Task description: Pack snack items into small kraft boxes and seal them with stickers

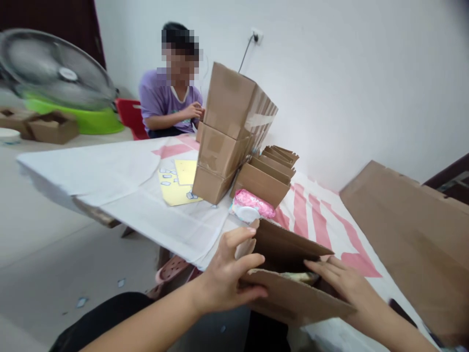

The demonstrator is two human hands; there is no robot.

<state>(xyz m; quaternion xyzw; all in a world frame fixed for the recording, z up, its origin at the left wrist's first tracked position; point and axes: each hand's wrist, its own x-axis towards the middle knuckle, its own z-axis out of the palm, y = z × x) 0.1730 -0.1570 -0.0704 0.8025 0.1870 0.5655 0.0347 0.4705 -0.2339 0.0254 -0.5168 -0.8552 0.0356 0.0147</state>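
Observation:
An open cardboard box (293,298) is tilted at the near edge of the table, low in the head view. My left hand (234,269) grips its left side, with the thumb and fingers around the upright edges. On the opposite side, my right hand (337,278) holds the box with its fingers over the right edge, reaching just inside; its thumb is hidden. Something pale yellowish (300,277) shows inside the box, too little of it to name. A pink wet-wipes pack (252,205) lies just beyond the box.
Closed cardboard boxes (230,102) stand stacked three high, beside a row of open boxes (262,183). Yellow sheets (179,188) lie on the covered table (91,171). A person (168,98) sits across. A large cardboard sheet (406,239) leans at right; a fan (62,73) stands left.

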